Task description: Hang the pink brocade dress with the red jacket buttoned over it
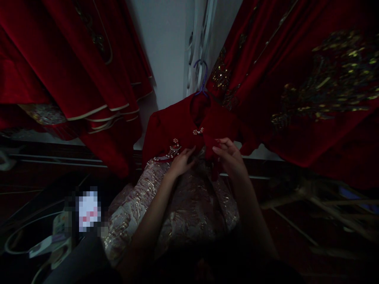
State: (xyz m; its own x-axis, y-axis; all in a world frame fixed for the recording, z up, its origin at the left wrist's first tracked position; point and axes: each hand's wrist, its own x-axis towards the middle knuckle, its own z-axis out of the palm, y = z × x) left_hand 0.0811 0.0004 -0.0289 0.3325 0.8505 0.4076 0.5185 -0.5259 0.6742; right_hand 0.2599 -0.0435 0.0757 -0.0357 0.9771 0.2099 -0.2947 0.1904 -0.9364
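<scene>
A short red jacket [168, 122] with beaded trim hangs from a purple hanger [203, 77]. Below it spreads a shiny pale skirt [133, 201] with a metallic crinkled pattern. At the jacket's lower front, my left hand [181, 162] has its fingers bent around the cloth, their tips partly lost in shadow. My right hand [232, 156] pinches the opposite front edge between thumb and fingers, pulling that flap forward. A pearly clasp [198, 131] sits at the chest, just above both hands. Another beaded ornament [175, 146] lies beside my left hand.
Red garments [112, 86] with pale piping hang on the left. Another red garment with gold sequins [334, 79] hangs close on the right. Behind stands a pale panel [168, 51] with metal uprights. Cables and a dark surface lie at lower left, wooden bars [325, 201] at lower right.
</scene>
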